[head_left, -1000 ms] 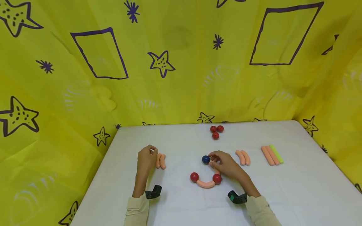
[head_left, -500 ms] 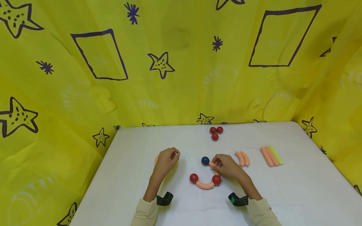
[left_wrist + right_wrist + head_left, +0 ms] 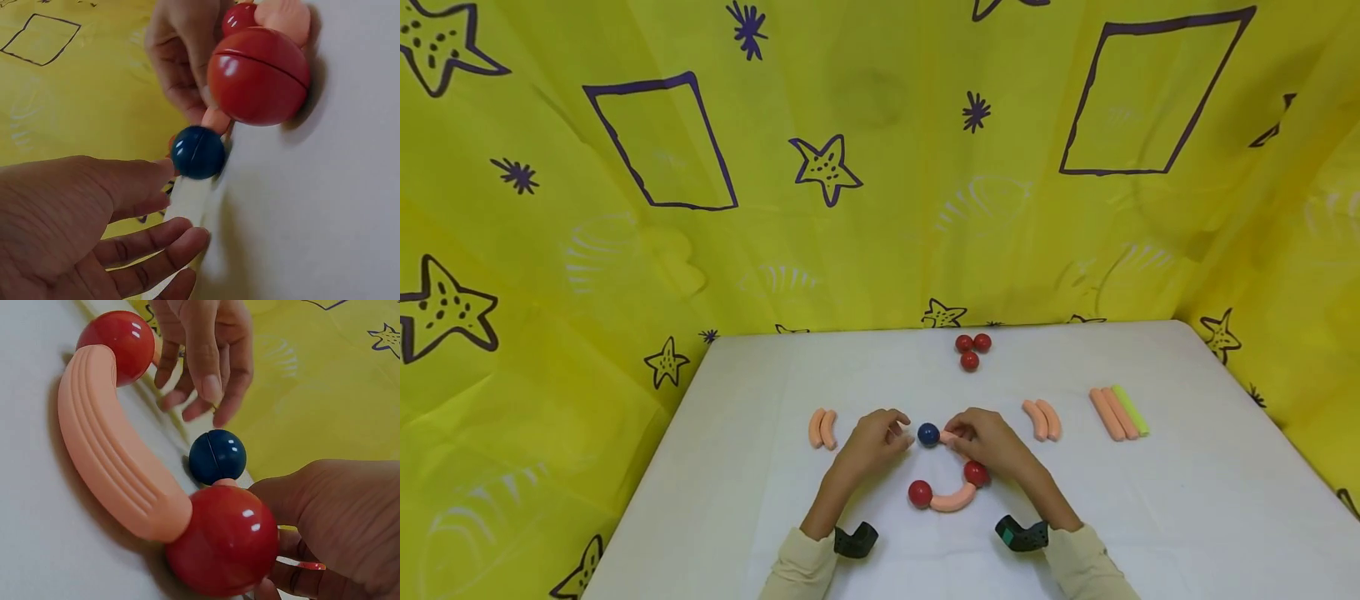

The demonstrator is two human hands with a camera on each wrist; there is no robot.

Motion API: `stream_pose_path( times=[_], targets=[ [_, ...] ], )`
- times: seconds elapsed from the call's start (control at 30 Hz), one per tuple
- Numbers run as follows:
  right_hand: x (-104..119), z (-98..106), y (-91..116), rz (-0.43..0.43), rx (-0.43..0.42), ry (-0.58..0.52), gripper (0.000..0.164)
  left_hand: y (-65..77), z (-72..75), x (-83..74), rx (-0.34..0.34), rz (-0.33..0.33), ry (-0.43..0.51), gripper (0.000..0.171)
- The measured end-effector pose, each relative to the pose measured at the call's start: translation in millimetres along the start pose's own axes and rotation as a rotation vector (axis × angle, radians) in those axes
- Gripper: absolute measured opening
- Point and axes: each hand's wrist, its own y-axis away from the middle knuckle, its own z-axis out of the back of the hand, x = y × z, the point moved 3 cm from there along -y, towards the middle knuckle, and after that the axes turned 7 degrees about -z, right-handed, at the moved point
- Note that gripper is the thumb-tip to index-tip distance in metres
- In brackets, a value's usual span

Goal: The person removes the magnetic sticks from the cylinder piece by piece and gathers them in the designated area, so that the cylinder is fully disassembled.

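My right hand (image 3: 992,437) pinches a curved peach rod (image 3: 950,437) that joins a blue ball (image 3: 928,434) to a red ball (image 3: 977,473). From that red ball a second curved peach rod (image 3: 112,444), ridged along its length, runs to another red ball (image 3: 920,493). Together they form an open chain on the white table. Just left of the blue ball, my left hand (image 3: 874,442) holds nothing, its fingers apart and slightly bent. A small gap separates its fingertips from the ball in the head view. My right hand partly hides the rod it pinches.
Two curved peach rods (image 3: 822,428) lie to the left, and two more curved rods (image 3: 1042,420) to the right. Farther right are straight peach rods (image 3: 1114,414) beside a green rod (image 3: 1131,409). Three red balls (image 3: 970,361) sit near the table's back edge.
My left hand has moved right, from the left pair of curved rods to beside the blue ball. The chain has turned slightly, and the blue ball has shifted left with my right hand's grip.
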Motion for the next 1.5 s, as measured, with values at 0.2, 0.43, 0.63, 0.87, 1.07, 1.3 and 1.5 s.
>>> stream_pose_path(
  times=[0.2,0.43,0.63,0.87,1.07,1.3,1.5],
  targets=[
    [5,-6,0,-0.009,0.001,0.020,0.015,-0.9,-13.9,-7.1,-0.003,-0.007,0.002,0.037],
    [6,-10,0,0.010,-0.026,0.006,0.012,2.6,-22.9,-13.3,-0.031,0.039,-0.045,0.033],
    [5,-13,-1,0.021,-0.035,0.007,0.013,4.9,-23.9,-15.3,-0.054,0.043,-0.058,0.030],
    [8,-10,1,0.063,-0.068,0.010,0.013,1.7,-20.0,-17.6,-0.025,0.012,-0.028,0.027],
    [10,-12,2,0.197,-0.129,-0.010,0.014,1.4,-15.3,-15.9,-0.002,0.002,0.012,0.024],
    [10,-16,-1,0.148,-0.078,0.019,0.010,-0.8,-16.3,-11.8,0.018,-0.008,-0.001,0.021],
    [12,-17,-1,0.141,-0.075,0.033,0.010,-1.3,-16.6,-13.6,0.027,0.001,-0.010,0.021]
  ],
)
